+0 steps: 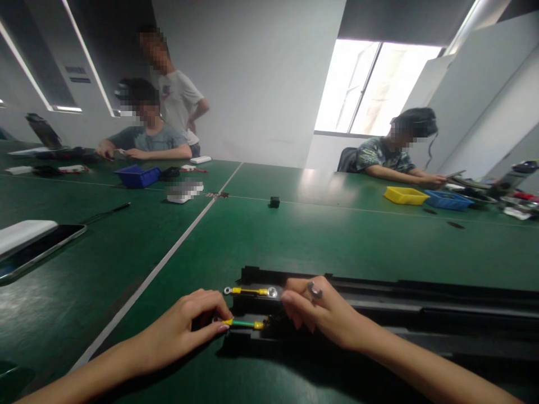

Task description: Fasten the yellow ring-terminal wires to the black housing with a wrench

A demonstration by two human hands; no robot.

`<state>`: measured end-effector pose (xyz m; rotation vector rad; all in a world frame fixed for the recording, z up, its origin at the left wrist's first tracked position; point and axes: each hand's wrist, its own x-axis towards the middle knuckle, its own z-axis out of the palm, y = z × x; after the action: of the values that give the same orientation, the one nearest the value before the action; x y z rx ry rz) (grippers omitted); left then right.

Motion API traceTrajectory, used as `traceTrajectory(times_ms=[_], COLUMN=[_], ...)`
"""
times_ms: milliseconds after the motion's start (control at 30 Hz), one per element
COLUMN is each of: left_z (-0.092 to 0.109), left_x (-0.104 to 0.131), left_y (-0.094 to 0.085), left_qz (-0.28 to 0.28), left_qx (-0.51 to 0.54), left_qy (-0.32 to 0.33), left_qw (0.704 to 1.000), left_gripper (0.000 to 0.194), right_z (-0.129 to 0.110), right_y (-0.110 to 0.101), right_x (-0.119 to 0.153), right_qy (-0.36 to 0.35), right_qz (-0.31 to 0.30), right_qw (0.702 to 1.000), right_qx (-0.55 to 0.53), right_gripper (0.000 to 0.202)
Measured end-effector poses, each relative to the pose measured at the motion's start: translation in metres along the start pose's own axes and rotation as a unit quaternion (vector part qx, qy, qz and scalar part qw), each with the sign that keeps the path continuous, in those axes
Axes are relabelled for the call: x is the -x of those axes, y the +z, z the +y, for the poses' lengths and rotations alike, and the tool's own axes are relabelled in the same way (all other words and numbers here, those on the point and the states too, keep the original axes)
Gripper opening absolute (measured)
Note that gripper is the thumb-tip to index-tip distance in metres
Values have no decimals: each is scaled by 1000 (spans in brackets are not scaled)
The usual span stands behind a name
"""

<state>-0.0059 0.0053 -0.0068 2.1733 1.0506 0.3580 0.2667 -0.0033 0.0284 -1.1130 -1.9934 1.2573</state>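
My left hand point(197, 320) pinches the near end of a short green-and-yellow wire point(243, 323) between thumb and fingers. Its other yellow-sleeved end meets the end of a long black metal channel point(379, 306). A second short wire point(248, 291), yellow-sleeved with a ring terminal at its free end, lies just beyond, its other end at a silver round fitting point(272, 292). My right hand point(315, 311) is closed around a small wrench point(314, 290), whose open jaw shows above the fingers. The fingertips are beside that fitting; the rest of the wrench is hidden.
A small black block point(274, 202) sits on the green table point(202, 247). A phone point(46, 247) and a white box lie at left. Beyond are blue point(138, 176) and yellow point(405, 195) bins. Two people sit across the table; another person stands behind.
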Motion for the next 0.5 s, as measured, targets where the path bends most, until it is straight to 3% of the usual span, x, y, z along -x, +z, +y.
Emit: traceTrajectory(times_ms=[233,500], left_z=[-1,1], left_x=[2,2], left_y=[1,0], left_qz=[0,-2], left_qx=[-1,-5], left_qy=[0,-2], left_qw=[1000,1000], left_gripper=[14,14], right_z=[5,6], right_y=[3,3], right_x=[-2,-2], right_qy=[33,22], right_qz=[9,12], right_qw=[997,998], right_qx=[-64,-65], right_gripper=[48,56])
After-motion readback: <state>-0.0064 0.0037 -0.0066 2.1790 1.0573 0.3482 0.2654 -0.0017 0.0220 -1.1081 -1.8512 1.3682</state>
